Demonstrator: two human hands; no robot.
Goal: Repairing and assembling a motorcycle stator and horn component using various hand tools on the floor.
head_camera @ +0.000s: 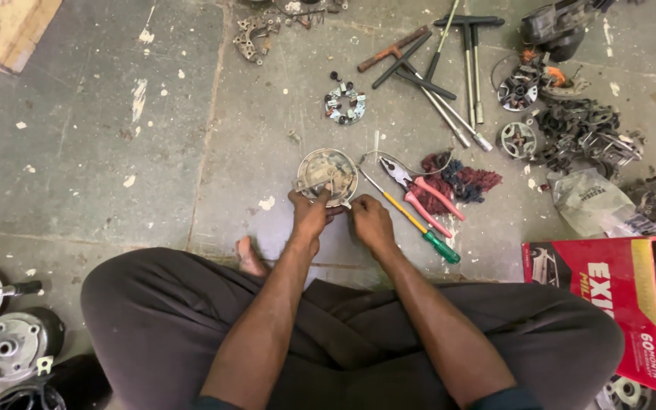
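Containers: a red cardboard box (624, 304) stood open at the right; its contents could not be made out. A clear plastic bag (590, 201) lay beside it.
Workpiece: a round, dished metal part (328, 175), dull grey and grimy, sat on the floor in front of the person's knees.
Left hand (310, 214): fingers curled over the part's near rim, gripping it.
Right hand (370, 222): fingers pinched together just beside the rim; what they held could not be told.
Tools: pink-handled pliers (423, 196), a green-and-yellow screwdriver (411, 220), steel T-handle wrenches (457, 68), a frayed red rag (457, 178).
Surface: grey stone floor (100, 152), paint-flecked, jointed.
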